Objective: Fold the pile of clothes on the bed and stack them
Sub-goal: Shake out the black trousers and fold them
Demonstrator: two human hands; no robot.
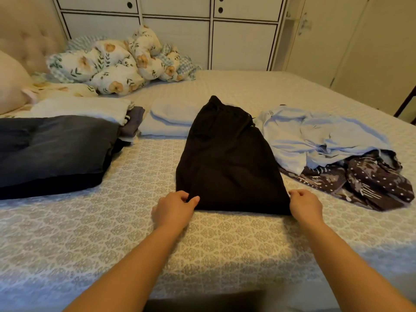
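A: Progress? Where's the garment?

B: Black garment (229,158), mid-bed near the front edge, already narrowed. Long axis runs front edge to far edge, drawstring end pointing away. Left hand (174,209) and right hand (305,204) each pinch a near corner.

A: Done, left?

B: Folded stacks (67,140) toward the left edge; a loose blue-and-patterned pile (337,152) toward the right edge, unfolded. Roughly over halfway, I judge
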